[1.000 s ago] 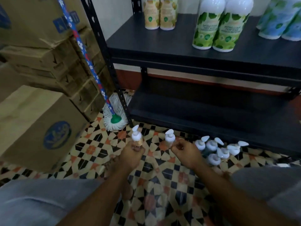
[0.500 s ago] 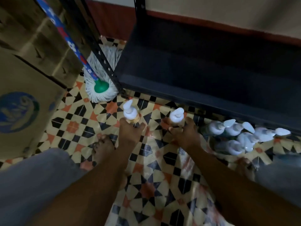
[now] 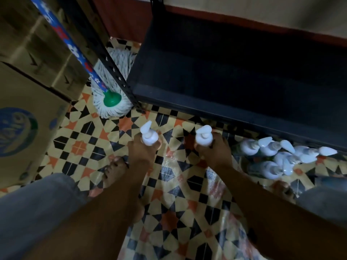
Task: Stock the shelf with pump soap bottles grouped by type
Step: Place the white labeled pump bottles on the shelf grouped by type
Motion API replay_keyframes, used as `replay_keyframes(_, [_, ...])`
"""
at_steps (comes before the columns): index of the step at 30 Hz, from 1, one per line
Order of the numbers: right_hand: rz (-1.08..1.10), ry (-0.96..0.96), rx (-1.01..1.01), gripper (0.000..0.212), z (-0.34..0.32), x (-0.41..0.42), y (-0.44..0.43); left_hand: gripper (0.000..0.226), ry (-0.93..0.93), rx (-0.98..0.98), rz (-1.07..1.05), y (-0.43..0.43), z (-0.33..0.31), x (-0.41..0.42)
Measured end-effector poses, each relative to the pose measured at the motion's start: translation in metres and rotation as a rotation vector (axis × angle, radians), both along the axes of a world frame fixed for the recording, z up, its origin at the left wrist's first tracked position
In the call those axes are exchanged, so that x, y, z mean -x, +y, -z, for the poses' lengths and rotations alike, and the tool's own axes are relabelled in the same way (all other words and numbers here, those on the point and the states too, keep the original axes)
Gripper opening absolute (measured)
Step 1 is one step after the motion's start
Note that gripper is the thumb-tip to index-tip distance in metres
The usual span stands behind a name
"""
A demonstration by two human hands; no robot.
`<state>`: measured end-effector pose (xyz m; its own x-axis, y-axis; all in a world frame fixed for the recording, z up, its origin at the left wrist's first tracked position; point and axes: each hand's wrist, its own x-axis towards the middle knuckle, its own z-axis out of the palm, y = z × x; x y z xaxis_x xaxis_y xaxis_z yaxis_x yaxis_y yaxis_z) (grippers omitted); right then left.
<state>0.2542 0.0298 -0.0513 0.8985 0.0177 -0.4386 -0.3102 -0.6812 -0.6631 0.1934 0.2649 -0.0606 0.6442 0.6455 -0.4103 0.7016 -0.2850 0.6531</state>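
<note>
Seen from above, my left hand (image 3: 141, 152) grips a pump soap bottle (image 3: 149, 135) with a white pump top. My right hand (image 3: 214, 153) grips a second pump soap bottle (image 3: 204, 136) of the same look. Both bottles stand upright over the patterned floor, just in front of the dark lower shelf (image 3: 234, 76). Their bodies are hidden by my fingers. Several more pump bottles (image 3: 277, 156) stand clustered on the floor to the right of my right hand, under the shelf's front edge.
A mop head (image 3: 110, 94) with a green collar and blue flowered handle leans by the shelf's black upright post (image 3: 105, 59). Cardboard boxes (image 3: 28, 109) are stacked at the left. My bare feet and grey-clad knees are at the bottom.
The view has tipped downward, so the upper shelf with its bottles has left the frame. Both hands, each with its bottle, have moved slightly forward toward the lower shelf.
</note>
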Motion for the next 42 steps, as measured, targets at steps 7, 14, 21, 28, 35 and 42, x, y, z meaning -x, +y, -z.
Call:
replay_keyframes(7, [-0.114, 0.038, -0.076, 0.048, -0.059, 0.019, -0.031, 0.042, -0.109, 0.273, -0.063, -0.031, -0.060, 0.020])
replay_keyframes(14, [-0.231, -0.027, -0.120, 0.045, -0.177, 0.019, -0.037, 0.050, -0.305, 0.305, 0.045, -0.038, -0.179, 0.003])
replay_keyframes(21, [-0.295, -0.154, -0.266, 0.041, -0.313, 0.021, -0.048, 0.061, -0.583, 0.347, 0.048, -0.031, -0.329, 0.002])
replay_keyframes(28, [-0.205, -0.140, -0.663, 0.040, -0.401, 0.035, -0.050, 0.033, -0.755, 0.615, 0.099, -0.052, -0.409, 0.017])
replay_keyframes(35, [-0.078, 0.001, -0.992, 0.059, -0.394, 0.050, -0.056, 0.051, -0.694, 0.803, 0.230, -0.096, -0.417, 0.045])
replay_keyframes(42, [-0.011, 0.066, -1.061, 0.053, -0.390, 0.048, -0.061, 0.060, -0.551, 0.895, 0.245, -0.103, -0.413, 0.040])
